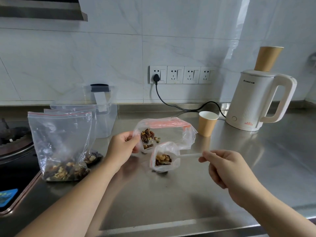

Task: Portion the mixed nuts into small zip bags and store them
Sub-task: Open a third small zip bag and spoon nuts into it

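Head view: left hand (122,147) pinches the rim of a large zip bag (164,132) holding a few mixed nuts (147,134), lying on the steel counter (239,168). Right hand (227,166) pinches a white plastic spoon (189,155) whose bowl sits inside a small zip bag (164,157) partly filled with nuts, just beside it. Filled zip bags (59,144) stand left; empty paper cup (207,124) near a white kettle (256,101).

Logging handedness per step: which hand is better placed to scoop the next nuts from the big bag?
Right, probably. The right hand already pinches the white spoon, its bowl at the small zip bag. The left hand grips the big bag, holding its mouth open.
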